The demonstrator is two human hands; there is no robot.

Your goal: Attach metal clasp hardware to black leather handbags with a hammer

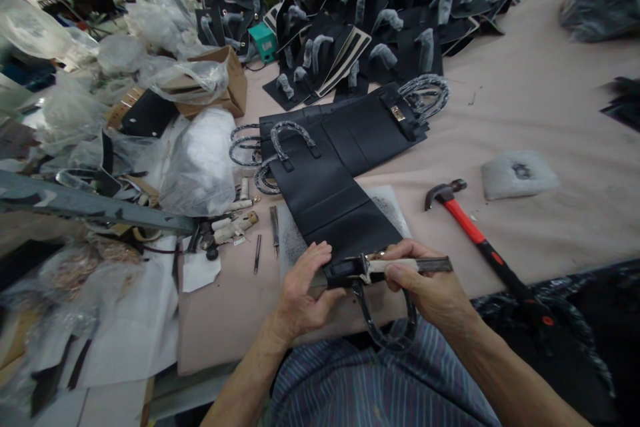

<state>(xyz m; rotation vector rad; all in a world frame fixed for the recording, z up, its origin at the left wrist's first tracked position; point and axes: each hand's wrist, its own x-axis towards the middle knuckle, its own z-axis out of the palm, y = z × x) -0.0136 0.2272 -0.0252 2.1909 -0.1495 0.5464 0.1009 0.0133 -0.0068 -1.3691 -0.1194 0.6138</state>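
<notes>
A passage runs between the black bag (344,213) and the hammer (493,256) (a pale block (523,175) obstructs farther right).

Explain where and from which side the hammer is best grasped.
Likely by the black lower handle of the hammer, from the person's right side: the head points away, and the handle slants back past the near edge of the table, with nothing seen across it.

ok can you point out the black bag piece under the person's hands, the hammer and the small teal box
Black bag piece (336,195): head view, middle of its flat panel
Hammer (494,257): head view, on its handle
Teal box (263,43): head view, on its side
</notes>
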